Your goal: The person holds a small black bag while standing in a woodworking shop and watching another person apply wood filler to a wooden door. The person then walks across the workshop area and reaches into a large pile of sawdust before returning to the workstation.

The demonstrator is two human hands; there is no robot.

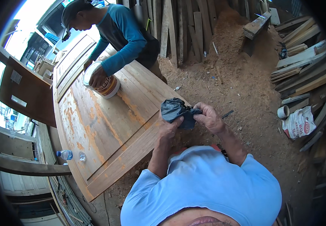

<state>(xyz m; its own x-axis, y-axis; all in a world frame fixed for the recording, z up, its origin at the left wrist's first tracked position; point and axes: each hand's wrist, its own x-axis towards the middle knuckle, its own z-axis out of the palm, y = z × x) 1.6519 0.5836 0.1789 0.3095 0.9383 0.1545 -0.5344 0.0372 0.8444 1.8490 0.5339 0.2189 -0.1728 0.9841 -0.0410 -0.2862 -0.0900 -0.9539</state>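
Observation:
In front of my chest, past the near edge of a wooden door panel (114, 150), I hold a crumpled black plastic bag (173, 109) between both hands. My left hand (169, 126) is closed round the bag's lower left side. At the bag's right end, my right hand (210, 117) pinches the gathered plastic between thumb and fingers. Whether anything is inside the bag cannot be seen. Orange-brown patches of filler or stain mark the panel's surface.
Across the panel a co-worker in a teal-sleeved shirt (123, 30) has both hands at a white bucket (110, 88). Small plastic bottles (65, 154) rest at the panel's left. Planks (197, 34) lean behind; stacked wood (302, 67) and a white sack (299, 122) lie at right.

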